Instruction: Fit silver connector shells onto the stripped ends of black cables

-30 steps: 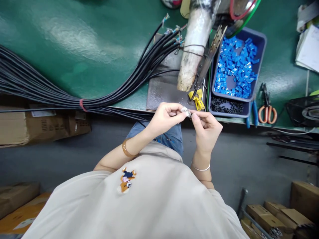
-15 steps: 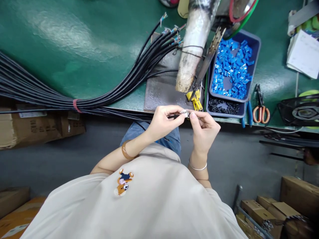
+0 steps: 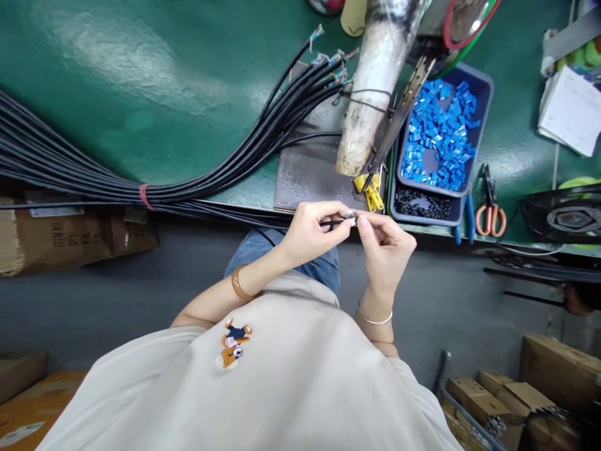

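Note:
My left hand (image 3: 315, 233) is closed round a black cable (image 3: 331, 222) near its end, thumb and fingers pinched together. Opposite it, my right hand (image 3: 385, 241) pinches at the cable's tip, where a small pale, shiny bit (image 3: 353, 220) shows between the fingertips. The fingers hide most of that end, so its exact form cannot be made out. Both hands meet just off the bench's front edge, above my lap. A yellow hand tool (image 3: 374, 195) lies on the dark mat (image 3: 305, 178) right behind them.
A bundle of black cables (image 3: 197, 188), tied with a red band (image 3: 145, 196), runs across the bench. At right, a bin of blue pieces (image 3: 486, 100) rests on one of small black parts (image 3: 422, 220). Orange-handled cutters (image 3: 491, 216) lie beside. A wrapped tube (image 3: 364, 119) hangs overhead.
The view has shifted slightly. Both hands stay together at the cable's end, with only small finger movements; the shiny bit shows a little differently between them.

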### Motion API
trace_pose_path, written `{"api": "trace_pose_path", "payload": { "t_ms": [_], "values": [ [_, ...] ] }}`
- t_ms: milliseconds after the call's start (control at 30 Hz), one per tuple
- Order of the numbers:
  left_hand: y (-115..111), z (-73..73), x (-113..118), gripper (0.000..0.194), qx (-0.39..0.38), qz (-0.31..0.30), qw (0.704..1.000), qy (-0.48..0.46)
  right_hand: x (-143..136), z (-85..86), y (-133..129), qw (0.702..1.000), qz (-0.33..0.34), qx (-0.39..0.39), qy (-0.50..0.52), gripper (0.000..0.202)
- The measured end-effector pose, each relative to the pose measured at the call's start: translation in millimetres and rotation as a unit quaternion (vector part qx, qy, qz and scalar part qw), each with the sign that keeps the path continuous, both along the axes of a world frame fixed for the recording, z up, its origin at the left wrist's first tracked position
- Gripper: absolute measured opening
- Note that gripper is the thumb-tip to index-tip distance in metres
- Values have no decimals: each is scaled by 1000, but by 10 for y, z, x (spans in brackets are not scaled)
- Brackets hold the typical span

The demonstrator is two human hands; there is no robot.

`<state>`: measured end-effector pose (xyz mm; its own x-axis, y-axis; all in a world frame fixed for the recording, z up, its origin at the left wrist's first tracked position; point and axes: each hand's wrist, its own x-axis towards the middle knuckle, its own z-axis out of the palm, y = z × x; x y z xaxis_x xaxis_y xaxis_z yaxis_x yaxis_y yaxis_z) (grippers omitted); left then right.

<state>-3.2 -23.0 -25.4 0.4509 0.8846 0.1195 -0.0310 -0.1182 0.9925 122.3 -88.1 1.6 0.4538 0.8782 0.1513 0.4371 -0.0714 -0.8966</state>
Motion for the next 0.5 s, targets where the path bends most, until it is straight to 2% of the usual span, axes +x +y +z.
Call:
{"api": "trace_pose_path", "payload": {
  "t_ms": [133,233,500],
  "values": [
    [21,23,-49,7,-51,-32,998,6,74,34,2,1000,2,-16,8,20],
    [40,39,-84,8,-55,-46,997,-11,152,27,12,998,15,-39,42,19],
    [92,72,-160,11,72,-83,994,22,198,16,20,992,76,-79,70,16]
  ]
}}
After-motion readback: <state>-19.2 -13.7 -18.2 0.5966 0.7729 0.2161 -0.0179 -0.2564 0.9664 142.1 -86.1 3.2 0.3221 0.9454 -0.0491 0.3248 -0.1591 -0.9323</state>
